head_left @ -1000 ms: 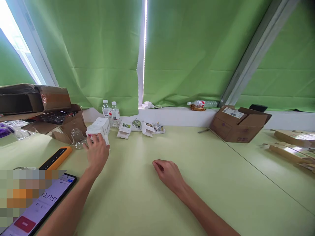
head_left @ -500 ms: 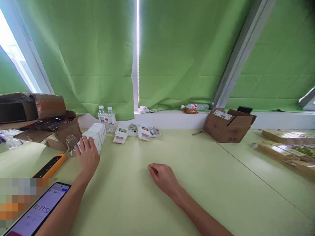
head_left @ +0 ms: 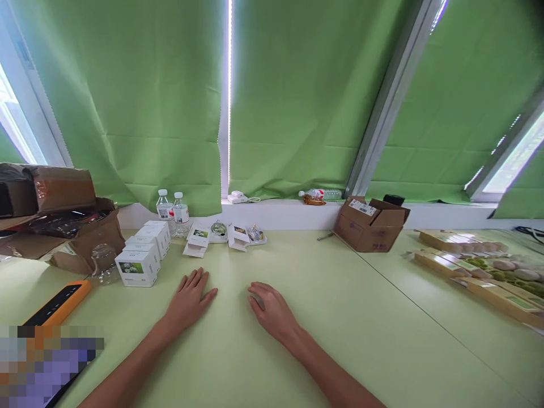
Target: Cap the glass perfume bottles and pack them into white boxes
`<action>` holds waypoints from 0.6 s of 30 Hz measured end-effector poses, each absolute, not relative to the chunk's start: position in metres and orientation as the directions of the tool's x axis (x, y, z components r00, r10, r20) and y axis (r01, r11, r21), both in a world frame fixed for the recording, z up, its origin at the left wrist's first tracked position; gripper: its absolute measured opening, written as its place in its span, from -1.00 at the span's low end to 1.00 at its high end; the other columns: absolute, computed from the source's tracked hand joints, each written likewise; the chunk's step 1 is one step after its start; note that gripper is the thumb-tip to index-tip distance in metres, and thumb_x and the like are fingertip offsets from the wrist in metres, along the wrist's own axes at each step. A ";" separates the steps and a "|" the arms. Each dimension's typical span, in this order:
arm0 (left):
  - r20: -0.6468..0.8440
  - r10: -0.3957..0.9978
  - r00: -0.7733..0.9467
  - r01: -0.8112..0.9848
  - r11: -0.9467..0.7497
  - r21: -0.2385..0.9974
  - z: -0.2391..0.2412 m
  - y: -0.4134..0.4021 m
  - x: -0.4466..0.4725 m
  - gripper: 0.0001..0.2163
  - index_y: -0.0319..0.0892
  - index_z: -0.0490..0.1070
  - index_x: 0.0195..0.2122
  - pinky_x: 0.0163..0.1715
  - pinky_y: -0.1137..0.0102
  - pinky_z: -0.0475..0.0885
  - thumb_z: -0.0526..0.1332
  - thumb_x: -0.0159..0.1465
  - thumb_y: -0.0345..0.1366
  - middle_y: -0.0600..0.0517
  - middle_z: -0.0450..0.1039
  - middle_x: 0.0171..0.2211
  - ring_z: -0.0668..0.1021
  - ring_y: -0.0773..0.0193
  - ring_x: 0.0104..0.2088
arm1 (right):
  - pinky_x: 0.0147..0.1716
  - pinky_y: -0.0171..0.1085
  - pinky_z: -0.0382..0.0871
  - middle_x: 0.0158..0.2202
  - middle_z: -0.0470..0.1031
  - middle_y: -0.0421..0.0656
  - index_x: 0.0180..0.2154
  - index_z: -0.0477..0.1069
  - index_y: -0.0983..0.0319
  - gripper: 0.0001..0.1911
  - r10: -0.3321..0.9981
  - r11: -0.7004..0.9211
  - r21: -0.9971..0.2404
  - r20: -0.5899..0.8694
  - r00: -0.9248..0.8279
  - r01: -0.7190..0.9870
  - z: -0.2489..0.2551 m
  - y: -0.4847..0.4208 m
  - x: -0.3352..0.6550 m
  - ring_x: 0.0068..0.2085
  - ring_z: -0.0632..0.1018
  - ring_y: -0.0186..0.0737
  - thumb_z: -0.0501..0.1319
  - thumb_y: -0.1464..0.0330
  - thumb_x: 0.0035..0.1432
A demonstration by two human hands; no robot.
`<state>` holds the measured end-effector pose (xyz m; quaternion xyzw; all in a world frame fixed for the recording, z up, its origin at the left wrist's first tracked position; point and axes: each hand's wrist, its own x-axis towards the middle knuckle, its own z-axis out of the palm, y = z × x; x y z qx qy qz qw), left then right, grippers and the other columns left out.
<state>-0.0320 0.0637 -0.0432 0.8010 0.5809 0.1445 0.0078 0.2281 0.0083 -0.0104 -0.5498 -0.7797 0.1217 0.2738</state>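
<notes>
Where green table (head_left: pixel 382 317) meets curtained window — left hand (head_left: pixel 191 297) spread flat, right hand (head_left: pixel 270 306) seemingly curled, empty.

Your hands, left hand (head_left: pixel 190 297) and right hand (head_left: pixel 270 306), lie flat on the counter (head_left: pixel 340 317); a row of small boxes (head_left: pixel 142 255) stands behind-left, water bottles (head_left: pixel 172 211) behind it, a cardboard box (head_left: pixel 369 224) far right.

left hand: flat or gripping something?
Flat and empty. The left hand lies palm down on the table, fingers spread, apart from the white box to its left.
</notes>
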 end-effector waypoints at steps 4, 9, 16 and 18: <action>0.245 0.929 0.278 0.931 -0.323 0.169 -0.041 0.064 -0.032 -0.38 -0.24 0.15 0.25 0.27 0.08 -0.01 -0.12 0.32 0.10 -0.17 0.03 0.31 0.09 0.05 0.32 | 0.23 -0.15 0.09 0.19 0.32 -0.01 0.12 0.33 0.30 -0.56 0.927 0.350 -0.424 0.283 -0.244 0.835 -0.021 0.021 0.231 0.23 0.29 -0.12 0.04 0.32 0.25; 0.263 0.925 0.274 0.934 -0.321 0.157 -0.042 0.064 -0.031 -0.41 -0.25 0.18 0.22 0.26 0.06 -0.01 -0.10 0.32 0.06 -0.19 0.06 0.30 0.12 0.03 0.31 | 0.27 -0.06 -0.02 0.22 0.26 0.04 0.15 0.29 0.33 -0.54 0.927 0.295 -0.302 0.321 -0.195 0.906 -0.030 0.037 0.229 0.28 0.21 -0.07 0.04 0.34 0.23; 0.244 0.933 0.263 0.937 -0.308 0.167 -0.041 0.062 -0.031 -0.41 -0.27 0.18 0.22 0.26 0.06 -0.03 -0.10 0.32 0.05 -0.19 0.05 0.31 0.13 0.03 0.31 | 0.29 -0.14 -0.09 0.27 0.18 0.06 0.14 0.28 0.38 -0.51 0.926 0.253 -0.209 0.334 -0.174 0.945 -0.030 0.065 0.223 0.31 0.14 -0.08 0.01 0.30 0.24; 0.242 0.933 0.266 0.936 -0.310 0.167 -0.041 0.062 -0.031 -0.41 -0.27 0.17 0.23 0.26 0.06 -0.02 -0.10 0.32 0.05 -0.19 0.04 0.31 0.13 0.03 0.31 | 0.29 -0.16 -0.11 0.28 0.16 0.05 0.17 0.24 0.39 -0.48 0.925 0.244 -0.191 0.339 -0.170 0.951 -0.029 0.080 0.223 0.31 0.12 -0.09 0.02 0.29 0.23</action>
